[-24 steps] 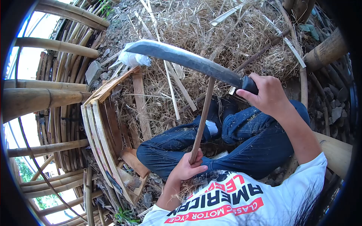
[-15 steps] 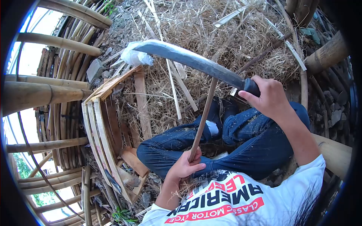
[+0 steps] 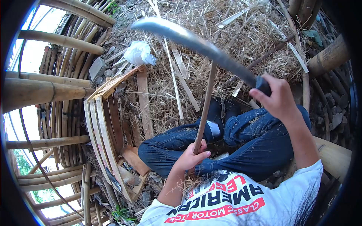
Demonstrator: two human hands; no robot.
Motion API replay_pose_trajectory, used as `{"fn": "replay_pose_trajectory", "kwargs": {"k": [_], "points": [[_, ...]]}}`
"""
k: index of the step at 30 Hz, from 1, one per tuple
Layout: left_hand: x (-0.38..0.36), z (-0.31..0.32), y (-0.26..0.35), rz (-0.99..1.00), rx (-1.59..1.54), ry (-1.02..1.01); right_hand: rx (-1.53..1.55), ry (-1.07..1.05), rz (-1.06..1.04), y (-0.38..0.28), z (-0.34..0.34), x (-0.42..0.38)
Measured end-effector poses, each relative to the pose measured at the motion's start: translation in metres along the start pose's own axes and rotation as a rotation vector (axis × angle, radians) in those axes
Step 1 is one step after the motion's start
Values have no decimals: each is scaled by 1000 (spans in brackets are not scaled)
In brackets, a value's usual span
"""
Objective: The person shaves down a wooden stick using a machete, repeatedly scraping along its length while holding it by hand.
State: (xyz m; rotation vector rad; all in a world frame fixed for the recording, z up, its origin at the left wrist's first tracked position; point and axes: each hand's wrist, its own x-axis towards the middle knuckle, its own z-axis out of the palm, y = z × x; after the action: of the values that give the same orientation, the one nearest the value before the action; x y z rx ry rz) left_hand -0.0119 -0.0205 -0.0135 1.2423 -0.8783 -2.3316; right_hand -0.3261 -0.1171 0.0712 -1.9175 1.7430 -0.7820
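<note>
Over our folded legs [image 3: 260, 141], our hands are well apart: we clamp the right hand [image 3: 278, 98] around the handle of a long curved knife [image 3: 196, 43] and the left hand [image 3: 190, 157] around a stick [image 3: 206, 105], near its lower end. The blurred blade crosses the stick's top; whether they touch, we cannot tell. Shavings [image 3: 211, 22] lie ahead of us.

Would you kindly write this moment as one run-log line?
left hand: gripping wooden stick | right hand: gripping machete | machete: crosses stick's far end in view, contact unclear | nearby: white bag, slatted wooden frame
</note>
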Motion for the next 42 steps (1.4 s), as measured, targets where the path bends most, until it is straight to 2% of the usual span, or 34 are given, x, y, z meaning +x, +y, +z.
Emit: {"fn": "replay_pose_trajectory", "kwargs": {"k": [1,3,5,8,10,13,17,20,33,42], "points": [[3,0,3,-4,6,-5,-13,14,-115,-1,4,-2],[7,-1,9,4,-95,-64,-55,-28,-127,-2,11,-6],[11,4,18,12,-93,-75,-177,-184,-283,-5,18,-10],[12,10,26,-25,-98,-84,-243,-295,-319,-2,28,-16],[15,16,24,139,215,62,-275,-377,-345,0,32,-16],[7,18,34,139,119,-3,-252,-357,-357,-1,32,-15],[5,14,41,190,154,-43,-209,-319,-383,-2,31,-11],[4,17,46,179,153,-41,-194,-228,-325,-2,27,-8],[-4,13,37,218,243,-18,-224,-216,-344,-2,26,-7],[-7,13,39,166,240,-2,-238,-226,-350,0,27,-8]]}}
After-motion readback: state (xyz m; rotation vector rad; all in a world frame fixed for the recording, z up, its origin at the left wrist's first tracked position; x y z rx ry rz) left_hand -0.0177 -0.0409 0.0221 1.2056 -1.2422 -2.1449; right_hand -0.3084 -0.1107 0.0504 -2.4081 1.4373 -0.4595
